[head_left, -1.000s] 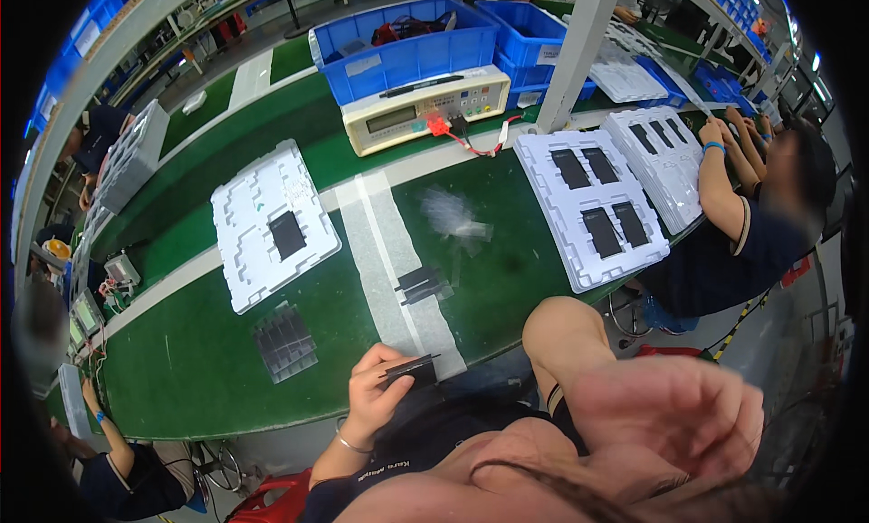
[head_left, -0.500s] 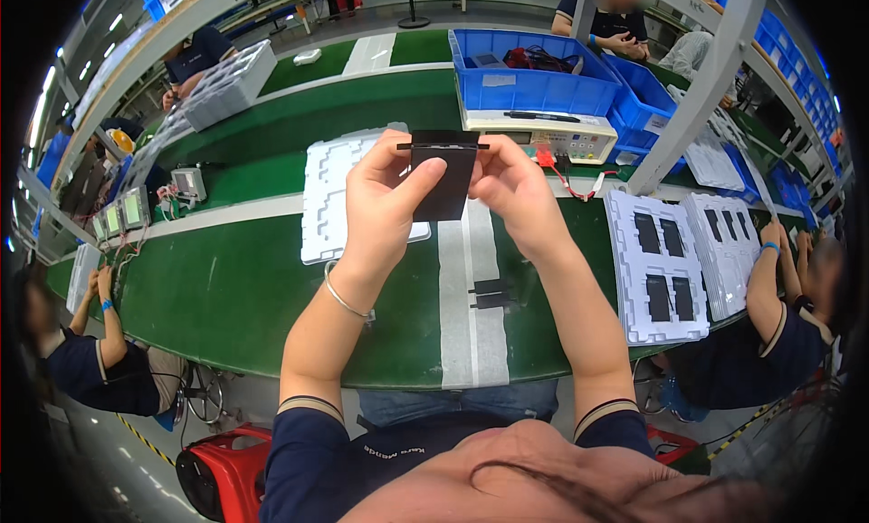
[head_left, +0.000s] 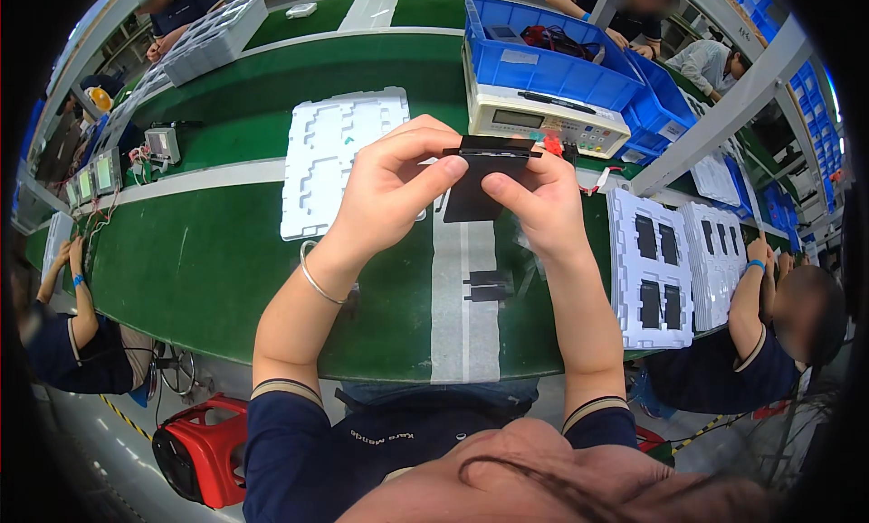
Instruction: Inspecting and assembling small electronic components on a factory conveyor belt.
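A flat black rectangular pack [head_left: 471, 195], probably a battery, is held up above the bench between my two hands. Along its top edge runs a thin strip with ends that stick out at the sides, and a black flap stands above it. My left hand [head_left: 380, 188] pinches the strip's left end between thumb and fingers. My right hand [head_left: 550, 197] grips the right side, its thumb on the pack's near face and its fingers partly hidden behind. Below the hands, small dark flat pieces [head_left: 489, 286] lie on the pale tape strip.
A white moulded tray [head_left: 312, 161] lies beyond my left hand. Stacked white trays [head_left: 623, 287] with black packs stand on the right. Behind, a bench meter [head_left: 507, 119] with red and black leads carries a blue bin [head_left: 543, 75]. A grey post [head_left: 715, 120] rises nearby; co-workers sit at both sides.
Both hands and the pack have shifted slightly right in the picture. My right thumb now presses on the pack's near face, and my left thumb has moved up to the strip.
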{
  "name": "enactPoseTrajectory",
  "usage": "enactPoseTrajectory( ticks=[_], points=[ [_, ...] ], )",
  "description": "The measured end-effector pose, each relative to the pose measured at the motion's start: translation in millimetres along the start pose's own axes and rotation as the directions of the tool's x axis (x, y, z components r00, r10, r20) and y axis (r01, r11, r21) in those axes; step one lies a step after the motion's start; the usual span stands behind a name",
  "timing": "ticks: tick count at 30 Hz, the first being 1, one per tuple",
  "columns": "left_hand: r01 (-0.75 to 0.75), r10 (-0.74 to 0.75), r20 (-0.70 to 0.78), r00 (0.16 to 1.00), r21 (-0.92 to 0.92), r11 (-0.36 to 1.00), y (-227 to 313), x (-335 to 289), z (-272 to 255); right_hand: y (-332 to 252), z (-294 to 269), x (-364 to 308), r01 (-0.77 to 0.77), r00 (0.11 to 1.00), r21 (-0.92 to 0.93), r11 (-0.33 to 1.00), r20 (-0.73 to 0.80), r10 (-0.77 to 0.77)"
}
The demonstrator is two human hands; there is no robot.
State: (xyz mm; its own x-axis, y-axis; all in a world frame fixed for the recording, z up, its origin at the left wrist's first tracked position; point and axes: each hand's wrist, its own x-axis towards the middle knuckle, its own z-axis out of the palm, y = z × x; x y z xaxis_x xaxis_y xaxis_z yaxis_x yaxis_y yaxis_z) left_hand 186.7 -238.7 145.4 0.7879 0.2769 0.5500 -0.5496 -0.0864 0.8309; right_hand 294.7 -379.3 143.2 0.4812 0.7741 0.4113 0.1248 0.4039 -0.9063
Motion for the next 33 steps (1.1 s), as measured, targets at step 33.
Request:
enactPoseTrajectory(
  ticks=[33],
  points=[
    [-0.393, 0.596, -0.189, 0.78, 0.593, 0.703, -11, -12, 25, 22, 23, 0, 0.557, 0.633, -0.652, 0.515, -0.069, -0.771]
  ],
)
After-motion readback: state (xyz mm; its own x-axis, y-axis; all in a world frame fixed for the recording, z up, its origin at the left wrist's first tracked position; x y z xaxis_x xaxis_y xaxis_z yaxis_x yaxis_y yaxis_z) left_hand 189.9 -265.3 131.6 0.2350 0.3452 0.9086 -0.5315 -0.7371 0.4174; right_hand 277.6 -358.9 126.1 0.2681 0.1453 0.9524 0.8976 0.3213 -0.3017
